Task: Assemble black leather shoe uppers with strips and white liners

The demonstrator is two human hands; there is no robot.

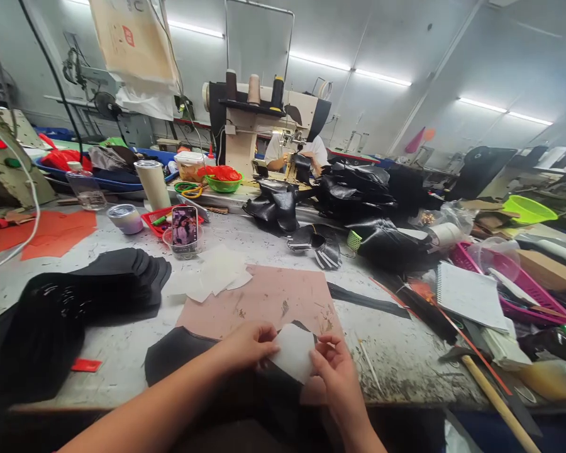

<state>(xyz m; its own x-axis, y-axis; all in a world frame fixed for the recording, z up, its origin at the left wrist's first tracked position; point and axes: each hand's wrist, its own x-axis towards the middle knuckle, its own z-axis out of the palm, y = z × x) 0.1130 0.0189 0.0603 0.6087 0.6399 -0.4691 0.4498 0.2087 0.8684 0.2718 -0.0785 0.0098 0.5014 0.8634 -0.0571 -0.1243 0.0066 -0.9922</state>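
Observation:
A small white sheet piece (294, 350) with a rounded top edge is between my two hands, over a black leather-like panel (182, 352). My left hand (251, 345) pinches the white piece at its left edge. At its right edge, the thumb and fingers of my right hand (334, 365) are closed on it. The black panel's lower part hangs past the table's front edge, partly covered by my left forearm. Under the hands lies a pink board (287, 292). More white pieces (217, 274) overlap loosely on its far left corner.
Stacked black panels (117, 283) fill the left side. A phone (184, 226) stands behind the white pieces. A hammer (497, 399), a notebook (471, 296) and a magenta basket (532, 296) are at right. Behind a sewing machine (259, 119), another person sits near black leather pieces (353, 189).

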